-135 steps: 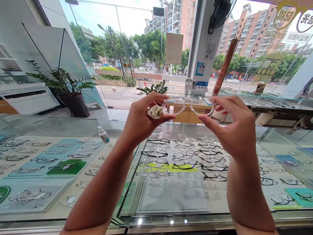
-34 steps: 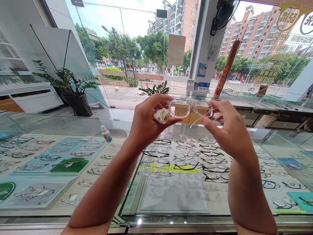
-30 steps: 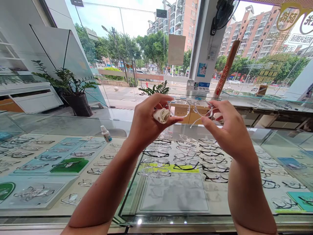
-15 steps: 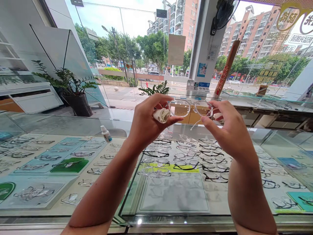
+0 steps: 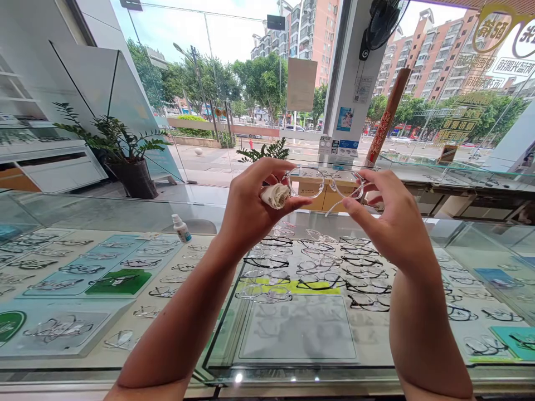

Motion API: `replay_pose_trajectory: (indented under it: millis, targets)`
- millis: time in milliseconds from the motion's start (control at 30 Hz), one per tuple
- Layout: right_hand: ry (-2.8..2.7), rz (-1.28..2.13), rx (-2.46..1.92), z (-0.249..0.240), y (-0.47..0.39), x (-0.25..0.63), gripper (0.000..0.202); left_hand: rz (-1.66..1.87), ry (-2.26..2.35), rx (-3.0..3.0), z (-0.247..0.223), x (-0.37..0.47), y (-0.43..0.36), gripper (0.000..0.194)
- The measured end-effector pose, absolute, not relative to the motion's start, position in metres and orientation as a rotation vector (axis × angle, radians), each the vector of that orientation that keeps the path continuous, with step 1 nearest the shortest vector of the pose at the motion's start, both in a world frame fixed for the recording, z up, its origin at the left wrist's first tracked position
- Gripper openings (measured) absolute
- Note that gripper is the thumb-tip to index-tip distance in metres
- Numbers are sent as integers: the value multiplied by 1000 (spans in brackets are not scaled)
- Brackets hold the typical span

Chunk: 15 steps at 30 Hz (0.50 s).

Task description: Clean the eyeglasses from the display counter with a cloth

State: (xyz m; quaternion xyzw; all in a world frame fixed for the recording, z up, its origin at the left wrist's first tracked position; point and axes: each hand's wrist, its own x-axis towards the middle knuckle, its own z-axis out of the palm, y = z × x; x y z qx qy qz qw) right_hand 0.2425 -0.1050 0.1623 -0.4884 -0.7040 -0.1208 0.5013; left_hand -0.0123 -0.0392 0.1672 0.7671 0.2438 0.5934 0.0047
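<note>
A pair of clear-framed eyeglasses [image 5: 310, 196] is held up above the glass counter, level with the window's lower part. My left hand [image 5: 257, 203] grips the left rim between thumb and fingers, and a crumpled white cloth [image 5: 276, 196] is tucked in the same palm. On the other side, my right hand [image 5: 388, 217] pinches the right rim near its hinge. One thin temple arm hangs below the right lens. Below the hands, rows of eyeglasses [image 5: 321, 281] lie on the counter, with dark and clear frames.
A small white spray bottle [image 5: 181, 228] stands on the counter left of my forearm. The glass display counter [image 5: 292, 374] spans the front, with more frames inside at both sides. A potted plant [image 5: 131, 175] stands at the left, and a fan [image 5: 384, 22] hangs on the pillar.
Both hands keep their hold on the eyeglasses, which have tilted very slightly. Nothing on the counter has moved.
</note>
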Motion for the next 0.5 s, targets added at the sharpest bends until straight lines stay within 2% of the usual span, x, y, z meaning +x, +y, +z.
replay_pose_trajectory:
  millis: [500]
  targets:
    - [-1667,-322,-1150,162,-105,242,48,1847,702,2433,168,-17,-33,57]
